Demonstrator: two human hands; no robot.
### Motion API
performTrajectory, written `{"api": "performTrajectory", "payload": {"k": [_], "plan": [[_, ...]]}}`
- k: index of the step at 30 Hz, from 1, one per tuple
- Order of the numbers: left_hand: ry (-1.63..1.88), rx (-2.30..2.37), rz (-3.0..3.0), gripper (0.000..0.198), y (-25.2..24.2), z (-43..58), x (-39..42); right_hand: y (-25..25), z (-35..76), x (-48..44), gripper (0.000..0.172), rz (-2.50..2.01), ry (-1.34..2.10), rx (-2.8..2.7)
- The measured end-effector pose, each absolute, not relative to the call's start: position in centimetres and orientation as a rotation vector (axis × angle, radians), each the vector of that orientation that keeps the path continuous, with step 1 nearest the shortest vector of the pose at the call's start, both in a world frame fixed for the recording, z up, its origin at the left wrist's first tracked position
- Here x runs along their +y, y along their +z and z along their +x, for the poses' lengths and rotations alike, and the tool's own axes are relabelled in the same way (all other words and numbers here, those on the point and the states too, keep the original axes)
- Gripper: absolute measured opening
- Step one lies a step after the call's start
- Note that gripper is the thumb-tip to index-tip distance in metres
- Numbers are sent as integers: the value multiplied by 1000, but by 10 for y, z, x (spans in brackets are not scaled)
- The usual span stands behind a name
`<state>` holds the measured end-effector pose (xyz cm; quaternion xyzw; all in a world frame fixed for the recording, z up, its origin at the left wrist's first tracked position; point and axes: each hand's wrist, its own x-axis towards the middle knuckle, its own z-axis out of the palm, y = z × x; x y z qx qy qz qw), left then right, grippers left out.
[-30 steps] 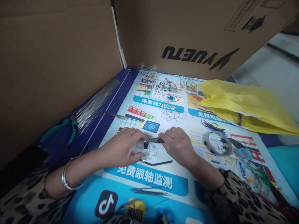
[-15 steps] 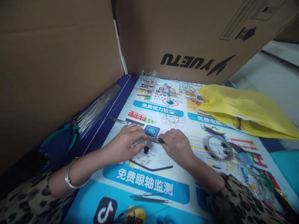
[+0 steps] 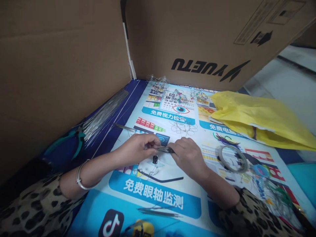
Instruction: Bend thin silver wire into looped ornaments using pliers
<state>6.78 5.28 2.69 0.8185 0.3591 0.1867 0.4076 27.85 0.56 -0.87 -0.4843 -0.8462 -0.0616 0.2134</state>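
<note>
My right hand (image 3: 189, 156) is closed round the dark handle of small pliers (image 3: 165, 149), whose metal jaws point left toward my other hand. My left hand (image 3: 138, 149) is closed in a pinch beside the jaws, its fingertips on thin wire work. Below the hands hangs or lies a wire piece with clear beads (image 3: 152, 171) and a small black part (image 3: 155, 159). Its upper end is hidden by the fingers. A flower-shaped wire piece (image 3: 184, 126) lies on the printed sheet behind my hands.
Teal-handled pliers (image 3: 79, 141) and a bundle of straight wires (image 3: 105, 115) lie at left. A tape roll (image 3: 232, 159), a yellow bag (image 3: 261, 115) and tangled coloured wires (image 3: 274, 194) are at right. A cardboard box (image 3: 197, 36) stands behind.
The fingers of my left hand have shifted and curled more, and sit slightly apart from the pliers' jaws. The camera view has moved slightly.
</note>
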Motion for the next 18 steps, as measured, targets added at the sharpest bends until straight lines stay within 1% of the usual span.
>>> {"api": "performTrajectory", "payload": {"k": [4, 8, 18], "plan": [[487, 930, 2003, 7, 23, 65, 53, -6, 281, 3, 17, -1405, -136, -2347], [517, 922, 1905, 6, 23, 64, 53, -3, 288, -2, 12, -1500, -102, -2375], [524, 968, 1790, 14, 24, 61, 51, 6, 282, -11, 7, -1520, -135, -2554]]}}
